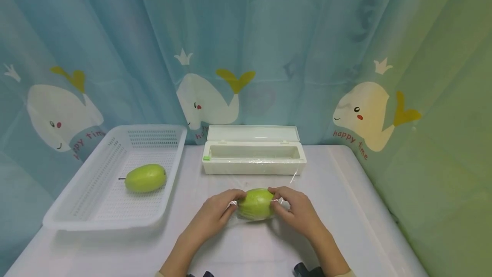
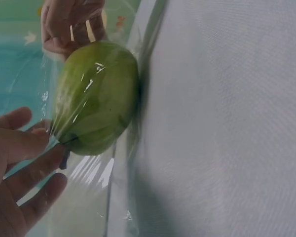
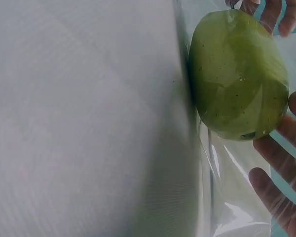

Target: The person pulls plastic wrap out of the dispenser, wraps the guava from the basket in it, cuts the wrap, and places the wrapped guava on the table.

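A green oval fruit [image 1: 255, 204], its short stem showing in the left wrist view, lies on the table under clear plastic wrap [image 2: 91, 170]. My left hand [image 1: 216, 211] is at the fruit's stem end, pinching the wrap between thumb and fingers. At the opposite end my right hand [image 1: 297, 210] pinches the wrap, which bunches up white by the fingertips. In the right wrist view the film stretches over the fruit [image 3: 239, 76] and across the fingers. Behind the fruit, a white wrap dispenser box [image 1: 253, 166] stands with its lid [image 1: 253, 133] raised; film extends in front of it.
To the left a white perforated basket [image 1: 103, 225] holds another green fruit [image 1: 146, 178] with a stem. The white table [image 1: 338, 208] reaches back to a blue-green curtain [image 1: 284, 54] printed with whales. Dark device parts [image 1: 307, 270] show by the wrists.
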The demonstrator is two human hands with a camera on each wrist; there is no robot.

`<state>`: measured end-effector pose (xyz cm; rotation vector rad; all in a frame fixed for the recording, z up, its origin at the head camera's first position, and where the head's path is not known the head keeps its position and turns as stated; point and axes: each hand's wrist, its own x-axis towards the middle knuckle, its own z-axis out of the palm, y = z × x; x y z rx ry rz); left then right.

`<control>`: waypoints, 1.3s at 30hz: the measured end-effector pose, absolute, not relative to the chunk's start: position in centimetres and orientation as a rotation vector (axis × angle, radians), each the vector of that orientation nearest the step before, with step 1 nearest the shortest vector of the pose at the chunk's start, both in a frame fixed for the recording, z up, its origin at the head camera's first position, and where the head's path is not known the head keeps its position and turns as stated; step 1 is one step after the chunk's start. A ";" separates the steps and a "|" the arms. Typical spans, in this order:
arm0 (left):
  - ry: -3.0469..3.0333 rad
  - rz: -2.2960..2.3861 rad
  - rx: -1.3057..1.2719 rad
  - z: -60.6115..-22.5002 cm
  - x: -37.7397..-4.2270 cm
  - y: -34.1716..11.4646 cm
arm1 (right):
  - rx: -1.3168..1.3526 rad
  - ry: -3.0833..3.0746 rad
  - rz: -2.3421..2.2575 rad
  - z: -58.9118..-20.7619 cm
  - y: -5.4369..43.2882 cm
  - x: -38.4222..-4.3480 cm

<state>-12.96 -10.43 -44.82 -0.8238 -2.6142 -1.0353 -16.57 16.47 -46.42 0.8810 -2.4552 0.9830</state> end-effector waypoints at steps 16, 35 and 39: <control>-2.623 -0.880 -0.916 -45.5 -13.3 -9.5 | 0.755 -2.466 1.079 -45.9 16.2 -16.5; -2.625 -0.656 -0.830 -44.7 -12.6 -9.1 | 0.567 -2.575 1.667 -45.9 16.8 -16.6; -2.540 -0.521 -0.823 -43.4 -11.0 -7.5 | 0.525 -2.601 1.660 -45.9 16.6 -16.5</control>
